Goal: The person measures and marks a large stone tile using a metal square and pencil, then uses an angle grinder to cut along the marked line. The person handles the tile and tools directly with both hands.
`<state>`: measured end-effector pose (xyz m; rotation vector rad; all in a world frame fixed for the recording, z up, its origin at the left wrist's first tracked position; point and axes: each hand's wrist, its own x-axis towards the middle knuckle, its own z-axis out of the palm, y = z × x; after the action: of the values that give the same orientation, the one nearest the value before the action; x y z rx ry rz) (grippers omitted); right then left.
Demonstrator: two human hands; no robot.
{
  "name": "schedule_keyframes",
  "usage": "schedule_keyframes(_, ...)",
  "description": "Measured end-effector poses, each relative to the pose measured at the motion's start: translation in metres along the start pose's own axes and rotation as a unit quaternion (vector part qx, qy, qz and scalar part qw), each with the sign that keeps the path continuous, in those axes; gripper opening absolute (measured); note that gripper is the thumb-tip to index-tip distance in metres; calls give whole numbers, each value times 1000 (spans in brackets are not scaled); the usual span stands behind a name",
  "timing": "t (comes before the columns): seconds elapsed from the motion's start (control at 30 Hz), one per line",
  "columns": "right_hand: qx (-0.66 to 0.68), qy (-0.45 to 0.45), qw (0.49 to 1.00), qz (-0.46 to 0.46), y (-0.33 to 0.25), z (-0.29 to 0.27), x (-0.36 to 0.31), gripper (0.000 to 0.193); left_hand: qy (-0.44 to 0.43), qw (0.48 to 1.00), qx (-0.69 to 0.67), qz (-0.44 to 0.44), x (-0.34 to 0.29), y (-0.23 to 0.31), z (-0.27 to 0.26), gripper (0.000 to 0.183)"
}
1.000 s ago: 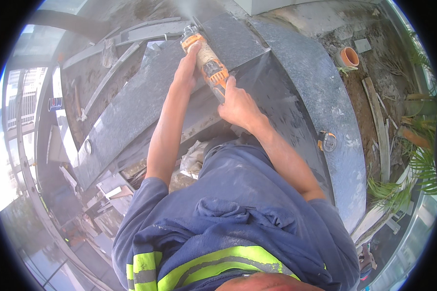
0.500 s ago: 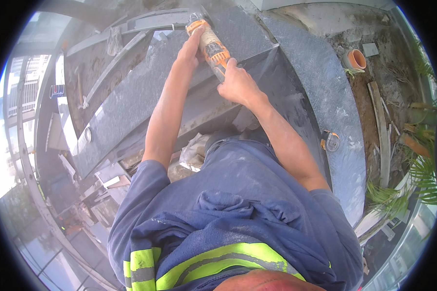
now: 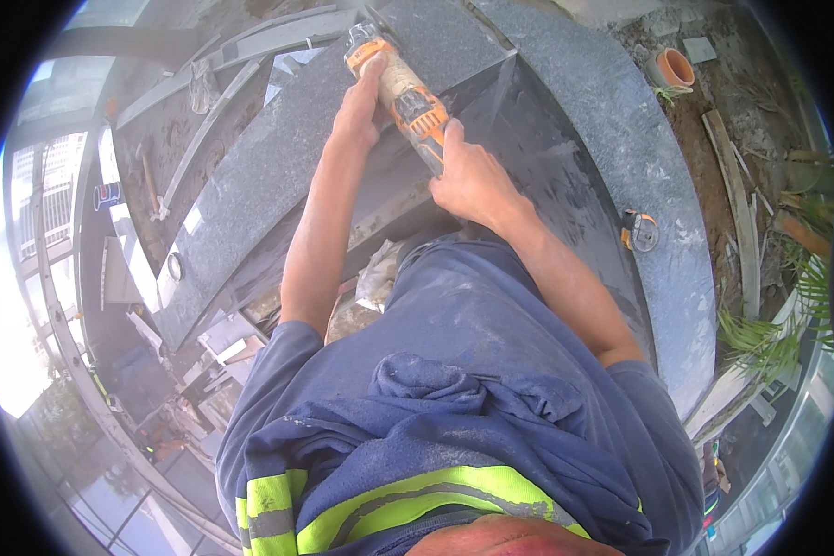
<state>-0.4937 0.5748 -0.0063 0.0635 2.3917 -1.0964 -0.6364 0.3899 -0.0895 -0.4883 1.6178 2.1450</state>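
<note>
An orange and black angle grinder (image 3: 421, 113), its body wrapped in pale tape, points away from me at the far edge of the view. My left hand (image 3: 356, 109) is closed on the grinder's front part, close to its head. Further back, my right hand (image 3: 475, 178) grips the rear handle. Below the grinder's head lies a grey stone slab (image 3: 259, 167), whose corner meets a dark upright stone face (image 3: 537, 139). The disc and its contact with the stone are too hazy to make out.
On the right-hand stone slab (image 3: 612, 120) lies an orange and black tape measure (image 3: 639, 231). Beyond it are an orange pipe (image 3: 675, 69), a wooden plank (image 3: 734, 208) and palm leaves (image 3: 764, 341). A small ring-shaped thing (image 3: 176, 267) rests on the left slab; offcuts (image 3: 227, 338) litter the ground.
The view has shifted and turned slightly. Relative to the slab's corner, the grinder appears a little nearer to me. Both hands keep their grip on it.
</note>
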Motion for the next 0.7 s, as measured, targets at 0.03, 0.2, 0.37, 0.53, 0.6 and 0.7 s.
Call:
schedule_keyframes(0.03,-1,1,1000,1,0,0,0,73,1,1000,0,6,3,-1,-1,59)
schedule_keyframes(0.2,-22,5,1000,0,-7,0,16,75,1,1000,3,-12,24,12,-11,59)
schedule_keyframes(0.37,-26,15,1000,-10,-11,4,51,80,29,999,15,5,61,1,-23,61)
schedule_keyframes(0.53,-44,8,999,-18,-21,1,67,80,36,998,41,-11,49,27,-17,63)
schedule_keyframes(0.6,-48,8,999,-22,-25,2,67,80,47,998,41,-17,45,28,-21,64)
schedule_keyframes(0.7,-49,0,999,-10,-25,3,59,81,31,999,36,-24,38,27,-16,65)
